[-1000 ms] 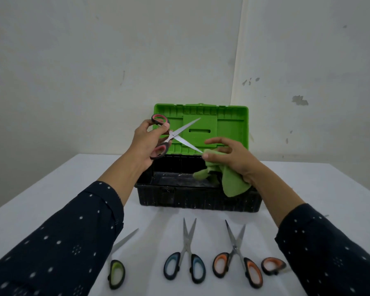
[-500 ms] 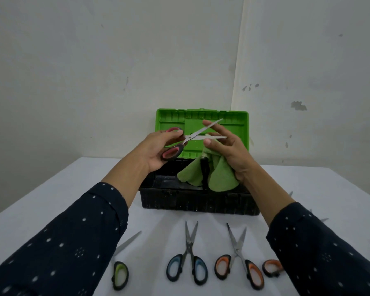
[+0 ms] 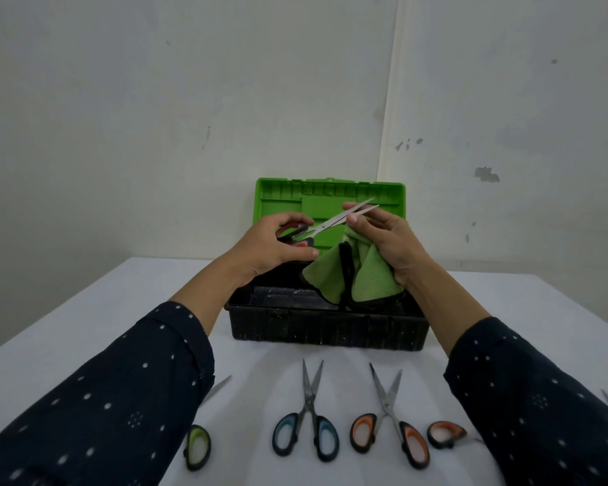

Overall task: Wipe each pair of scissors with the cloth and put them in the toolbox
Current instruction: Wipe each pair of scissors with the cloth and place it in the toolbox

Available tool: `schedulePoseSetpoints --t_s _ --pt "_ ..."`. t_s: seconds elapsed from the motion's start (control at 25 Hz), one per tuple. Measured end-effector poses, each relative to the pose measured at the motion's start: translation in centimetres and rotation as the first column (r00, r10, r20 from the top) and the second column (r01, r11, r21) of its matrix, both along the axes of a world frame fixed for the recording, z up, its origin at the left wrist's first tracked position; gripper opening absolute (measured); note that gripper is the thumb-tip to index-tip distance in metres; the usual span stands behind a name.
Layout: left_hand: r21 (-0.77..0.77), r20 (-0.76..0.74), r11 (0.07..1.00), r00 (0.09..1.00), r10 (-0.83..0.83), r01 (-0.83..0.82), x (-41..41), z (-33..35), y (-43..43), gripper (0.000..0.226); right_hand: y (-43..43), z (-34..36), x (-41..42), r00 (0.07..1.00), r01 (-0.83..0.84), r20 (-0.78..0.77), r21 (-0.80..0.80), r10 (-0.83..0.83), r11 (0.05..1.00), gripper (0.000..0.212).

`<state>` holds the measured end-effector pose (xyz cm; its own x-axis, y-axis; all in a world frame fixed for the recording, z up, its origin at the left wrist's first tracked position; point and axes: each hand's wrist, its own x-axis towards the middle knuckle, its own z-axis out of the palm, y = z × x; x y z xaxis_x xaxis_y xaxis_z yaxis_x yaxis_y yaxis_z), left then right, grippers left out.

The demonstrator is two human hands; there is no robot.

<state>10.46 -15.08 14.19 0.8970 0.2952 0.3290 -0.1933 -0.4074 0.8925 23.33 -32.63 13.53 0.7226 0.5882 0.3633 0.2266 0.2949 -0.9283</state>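
**Q:** Head view: where are the red-handled scissors [image 3: 330, 224]?
**A:** In the air above the open toolbox [image 3: 327, 333], blades almost closed, tips aimed toward 2 o'clock.

**Q:** Finger state?
**A:** The left hand [image 3: 271, 247] is curled round the handles at the 8 o'clock end. The right hand [image 3: 388, 240] pinches the blades near the tips between thumb and forefinger. Its other fingers clamp the green cloth [image 3: 364, 280], which hangs toward 6 o'clock.

**Q:** On the table [image 3: 155, 310]?
**A:** The blue-handled scissors [image 3: 308, 426] and orange-handled scissors [image 3: 390, 429] lie at 6 o'clock of the toolbox.
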Motion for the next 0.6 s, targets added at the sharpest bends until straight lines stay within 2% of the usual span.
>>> schedulePoseSetpoints --t_s 0.08,0.16,0.2,0.28,0.4,0.48,0.6 --pt "0.102 0.061 0.988 0.992 0.108 -0.114 0.1 -0.4 0.6 0.046 -0.1 -0.2 0.3 0.999 0.048 0.018 -0.194 -0.046 0.98 0.052" --pt "0.171 0.125 0.959 0.971 0.206 -0.225 0.2 -0.9 1.2 0.042 -0.3 -0.7 0.1 0.99 0.134 0.098 -0.441 -0.1 0.887 0.061" --pt "0.203 0.149 0.942 0.959 0.241 -0.269 0.1 -1.1 1.3 0.04 -0.3 -0.9 0.0 0.978 0.183 0.182 -0.523 -0.101 0.833 0.057" --pt "0.277 0.186 0.902 0.939 0.289 -0.332 0.1 -1.7 1.4 0.04 -0.1 -1.2 -0.6 0.942 0.264 0.327 -0.579 -0.076 0.771 0.042" --pt "0.357 0.205 0.854 0.924 0.324 -0.378 0.2 -2.5 2.0 0.04 0.1 -1.0 -1.3 0.88 0.352 0.471 -0.574 -0.053 0.739 0.04" --pt "0.425 0.161 0.827 0.93 0.331 -0.368 0.5 -3.2 2.8 0.041 0.1 -0.4 -1.4 0.825 0.418 0.565 -0.591 -0.016 0.69 0.041" --pt "0.565 0.014 0.781 0.95 0.313 -0.266 1.4 -4.5 4.3 0.043 -0.2 0.7 -0.8 0.775 0.471 0.631 -0.621 0.043 0.627 0.043"
